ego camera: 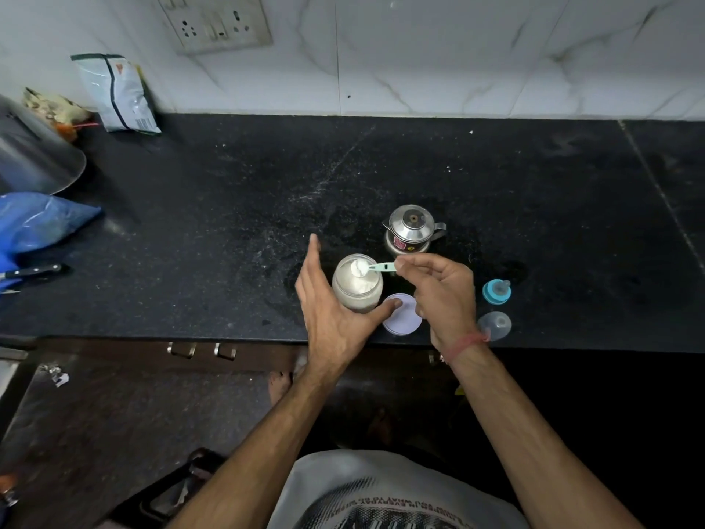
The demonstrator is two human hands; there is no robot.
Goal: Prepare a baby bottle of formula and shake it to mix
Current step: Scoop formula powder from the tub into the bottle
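Nearest the counter's (190, 261) front edge, the left hand (335, 315) cups an open clear jar (357, 290) of white formula powder, fingers straight and spread wide, thumb touching its near side, beside a pale round lid (404, 316) lying flat. The right hand (444, 290) pinches a teal scoop (375, 267) heaped with powder over the jar's mouth; right of it lie a blue teat ring (496, 291) and clear cap (494, 325). Beyond stands a lidded steel pot (412, 227) with an unreadable red sticker, and a printed pouch (122, 93) leans against the wall.
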